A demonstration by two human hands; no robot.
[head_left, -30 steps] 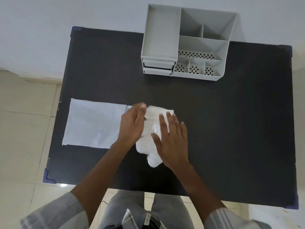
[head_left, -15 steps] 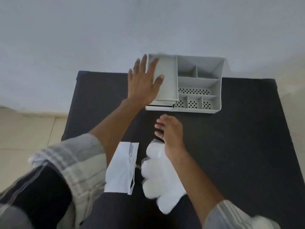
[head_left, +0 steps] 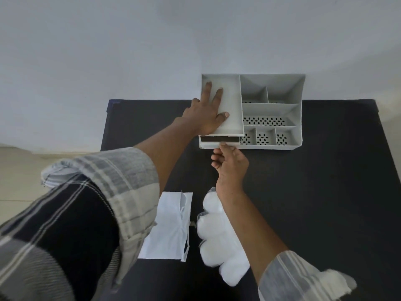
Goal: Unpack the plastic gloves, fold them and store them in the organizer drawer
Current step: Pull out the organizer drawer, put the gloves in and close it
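We press our left hand (head_left: 209,115) flat, fingers spread, into the organizer (head_left: 271,109)'s long left tray, judging that this keeps the light box from sliding as we pull. Just below it our right hand (head_left: 231,164) pinches the front lip of the drawer (head_left: 219,141), open only a crack. The folded gloves (head_left: 219,233) wait under our right forearm, the empty wrapper (head_left: 169,227) just left of them.

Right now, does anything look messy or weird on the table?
Nothing broken or spilled. The gloves lie in a lumpy heap, and the torn wrapper lies beside them. The left hand steadies the organizer while the right hand pulls its drawer slightly open.
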